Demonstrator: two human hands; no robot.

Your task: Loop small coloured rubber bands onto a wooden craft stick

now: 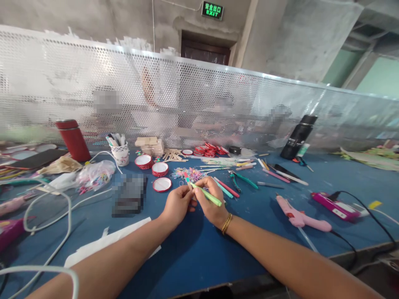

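Wide blue table (196,265) in foreground, dark under near edge. Behind it, perforated metal panel (187,104) stands along whole width, top rim shining. Farther back, rough grey concrete wall (280,50) with dark doorway (205,52); above doorway, exit sign (212,10) glowing green. Upper right, pale green wall (378,79).

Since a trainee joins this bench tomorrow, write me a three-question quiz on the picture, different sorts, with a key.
1. Which of the person's hands holds the light green marker?
2. True or false: the black bottle stands to the left of the red bottle.
3. What colour are the handles of the pliers? A) yellow B) teal green C) red

Key: 1. The right hand. 2. False; it stands to the right. 3. B.
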